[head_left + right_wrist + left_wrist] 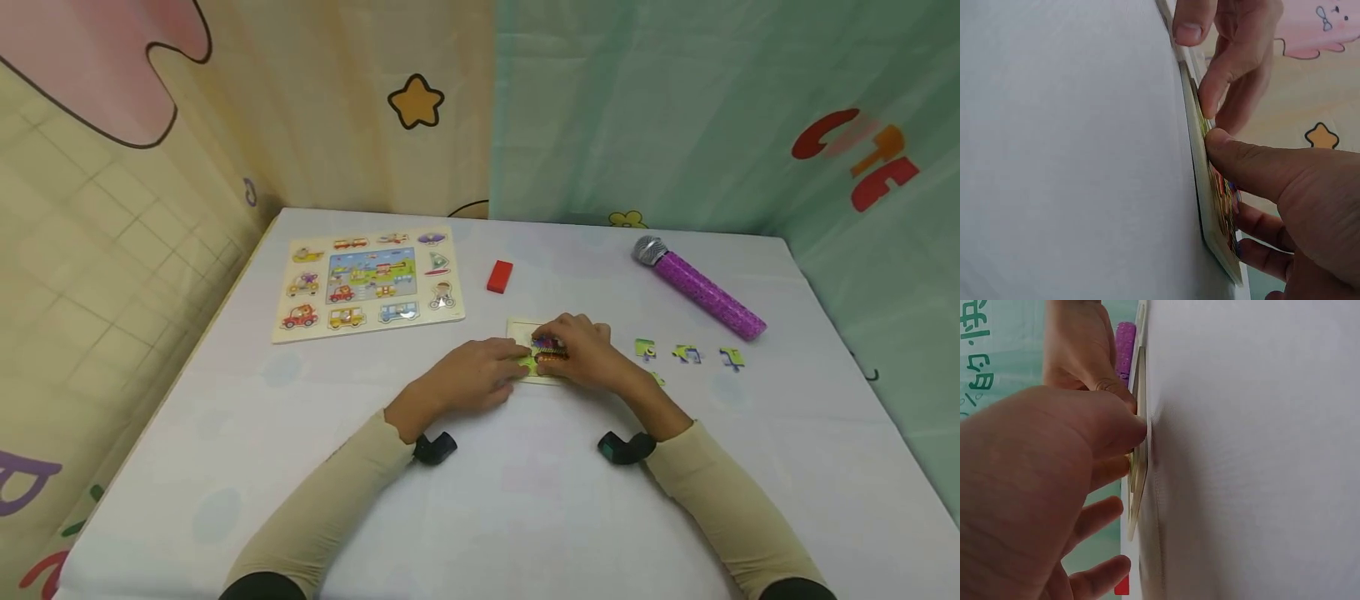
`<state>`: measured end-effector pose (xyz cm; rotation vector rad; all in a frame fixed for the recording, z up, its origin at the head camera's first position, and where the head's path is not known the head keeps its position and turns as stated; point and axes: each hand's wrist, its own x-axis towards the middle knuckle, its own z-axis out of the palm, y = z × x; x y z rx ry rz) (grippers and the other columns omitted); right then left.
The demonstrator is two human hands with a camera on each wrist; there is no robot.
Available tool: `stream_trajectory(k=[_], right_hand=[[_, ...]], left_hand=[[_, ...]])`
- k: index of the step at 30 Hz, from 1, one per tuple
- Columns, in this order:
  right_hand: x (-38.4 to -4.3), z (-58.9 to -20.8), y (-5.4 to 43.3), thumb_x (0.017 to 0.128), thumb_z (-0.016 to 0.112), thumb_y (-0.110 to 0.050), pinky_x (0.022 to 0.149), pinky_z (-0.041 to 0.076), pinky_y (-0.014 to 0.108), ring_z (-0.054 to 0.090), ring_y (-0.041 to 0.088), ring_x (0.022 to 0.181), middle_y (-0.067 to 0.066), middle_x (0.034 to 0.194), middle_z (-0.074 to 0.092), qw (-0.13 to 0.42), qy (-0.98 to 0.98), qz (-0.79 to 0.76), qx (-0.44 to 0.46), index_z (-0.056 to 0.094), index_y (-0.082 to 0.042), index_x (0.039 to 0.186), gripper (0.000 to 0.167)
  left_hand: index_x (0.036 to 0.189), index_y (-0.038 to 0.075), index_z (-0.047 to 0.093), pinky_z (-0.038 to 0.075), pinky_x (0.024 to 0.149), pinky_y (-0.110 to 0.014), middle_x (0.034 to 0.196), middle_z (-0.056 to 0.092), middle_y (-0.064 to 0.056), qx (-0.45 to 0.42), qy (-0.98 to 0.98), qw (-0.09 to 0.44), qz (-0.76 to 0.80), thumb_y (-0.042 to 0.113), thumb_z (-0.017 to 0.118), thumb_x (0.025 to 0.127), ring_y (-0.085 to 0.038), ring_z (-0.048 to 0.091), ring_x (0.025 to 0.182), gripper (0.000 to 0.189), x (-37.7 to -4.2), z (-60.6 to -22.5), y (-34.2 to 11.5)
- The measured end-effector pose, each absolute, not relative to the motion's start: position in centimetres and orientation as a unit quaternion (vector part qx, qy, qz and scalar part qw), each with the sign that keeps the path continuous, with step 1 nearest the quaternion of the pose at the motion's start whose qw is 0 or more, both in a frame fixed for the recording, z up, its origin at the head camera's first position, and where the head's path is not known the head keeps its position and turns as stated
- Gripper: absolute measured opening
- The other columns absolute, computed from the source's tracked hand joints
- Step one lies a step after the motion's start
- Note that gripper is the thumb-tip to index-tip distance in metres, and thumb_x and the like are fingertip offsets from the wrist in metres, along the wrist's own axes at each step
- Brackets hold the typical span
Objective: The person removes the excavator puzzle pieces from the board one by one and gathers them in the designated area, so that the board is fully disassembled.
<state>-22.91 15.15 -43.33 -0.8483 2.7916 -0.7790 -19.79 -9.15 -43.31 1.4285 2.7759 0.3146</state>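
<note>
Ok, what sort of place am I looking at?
Probably a children's play area, or a set made to look like one: cartoon-printed hangings behind a white table holding a vehicle puzzle board and loose jigsaw pieces.

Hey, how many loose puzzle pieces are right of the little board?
4: a left piece, middle piece and right piece in a row nearer than the microphone, and a fourth piece partly hidden by the right wrist, which may hide more.

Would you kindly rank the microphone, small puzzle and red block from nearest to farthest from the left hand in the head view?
1. Small puzzle: at the left hand, on its right.
2. Red block: ahead, slightly right.
3. Microphone: ahead, far right.
</note>
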Motion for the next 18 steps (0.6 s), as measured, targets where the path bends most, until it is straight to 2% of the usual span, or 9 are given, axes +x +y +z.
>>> stream_trajectory(k=[5,10,13,18], right_hand=[[-23.02,-43.37,15.59,0.094,0.074,-0.019,0.081,0.027,0.048,0.050,0.028,0.106,0.007,0.121,0.063,0.049,0.919,-0.256,-0.297,0.068,-0.015,0.129,0.035],[-23.24,-43.55,15.74,0.092,0.076,-0.011,0.085,0.041,0.041,0.053,0.025,0.102,0.009,0.117,0.064,0.046,0.900,-0.294,-0.318,0.070,-0.009,0.126,0.034],[-23.32,-43.61,15.80,0.091,0.076,-0.007,0.075,0.048,0.034,0.055,0.020,0.090,0.007,0.112,0.064,0.045,0.890,-0.319,-0.322,0.070,-0.007,0.124,0.034],[-23.33,-43.69,15.87,0.090,0.077,-0.007,0.059,0.045,0.028,0.052,0.014,0.071,0.004,0.108,0.064,0.040,0.888,-0.331,-0.317,0.070,-0.007,0.123,0.034]], left_hand=[[0.140,0.015,0.063,0.037,0.112,-0.037,0.150,0.051,-0.003,0.450,0.887,0.027,0.100,0.023,0.060,0.101,-0.021,0.045,0.138,0.040,-19.77,-43.27,-9.31],[0.141,0.016,0.063,0.035,0.114,-0.036,0.151,0.050,-0.002,0.451,0.887,0.026,0.098,0.024,0.060,0.102,-0.020,0.044,0.139,0.039,-19.85,-43.39,-9.35],[0.138,0.014,0.065,0.036,0.113,-0.037,0.149,0.052,-0.004,0.459,0.884,0.008,0.092,0.023,0.060,0.102,-0.021,0.047,0.137,0.038,-19.76,-43.31,-9.19],[0.138,0.013,0.065,0.038,0.112,-0.038,0.148,0.054,-0.004,0.453,0.888,0.010,0.081,0.023,0.059,0.102,-0.022,0.049,0.136,0.037,-19.54,-43.03,-8.92]])
